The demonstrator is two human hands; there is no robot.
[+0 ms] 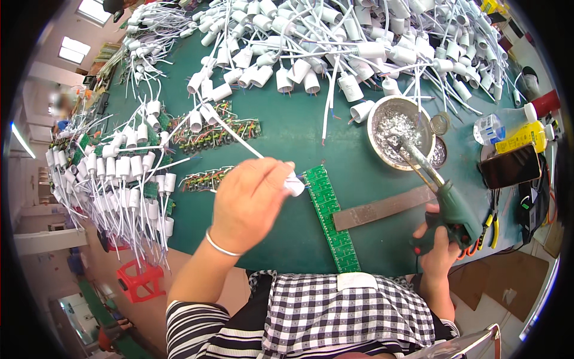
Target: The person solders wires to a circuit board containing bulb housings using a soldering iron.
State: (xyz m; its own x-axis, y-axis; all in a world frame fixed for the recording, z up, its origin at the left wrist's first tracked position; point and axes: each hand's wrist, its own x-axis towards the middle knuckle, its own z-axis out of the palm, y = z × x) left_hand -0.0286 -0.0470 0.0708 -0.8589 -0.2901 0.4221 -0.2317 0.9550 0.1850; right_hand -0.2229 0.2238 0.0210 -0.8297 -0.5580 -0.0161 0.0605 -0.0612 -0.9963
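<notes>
My left hand is closed on a white plastic cap with a white cable running up and left from the fist. Thin wires from the cap reach the upper end of a long green circuit board, though the exact contact is too small to tell. On the right, my right hand grips a green soldering gun. Its metal tip reaches into a round bowl holding silvery, crumbled material. A flat brown bar lies against the board's right edge.
Heaps of white capped cables cover the far table, with more bundles at left. Populated circuit boards lie nearby. At right are a clear bottle, a yellow bottle, a phone and yellow-handled pliers.
</notes>
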